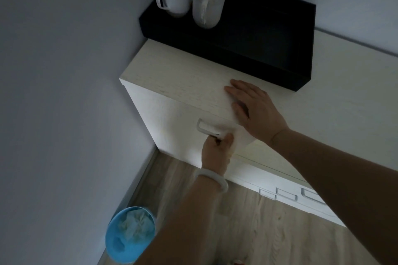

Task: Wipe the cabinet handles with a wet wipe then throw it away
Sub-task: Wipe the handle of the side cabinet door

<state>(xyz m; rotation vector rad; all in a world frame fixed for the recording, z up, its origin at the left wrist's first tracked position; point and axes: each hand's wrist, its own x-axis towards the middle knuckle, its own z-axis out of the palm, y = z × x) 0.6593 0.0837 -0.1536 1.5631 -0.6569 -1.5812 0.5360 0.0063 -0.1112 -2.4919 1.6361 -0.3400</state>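
A white cabinet [172, 118] stands in the room's corner. Its upper front has a pale bar handle [205, 128]. My left hand [216, 149], with a white bangle on the wrist, has its fingers curled at the handle's right end and holds a pale wet wipe [232, 150] against it; little of the wipe shows. My right hand [253, 109] lies flat with straight fingers on the cabinet top near its front edge. Lower on the cabinet front, to the right, are more handles [286, 194].
A blue bin [120, 249] with crumpled paper inside stands on the wooden floor by the left wall. A black box [258, 38] on the cabinet top carries two clear lidded mugs [206, 0]. Walls close in at left and behind.
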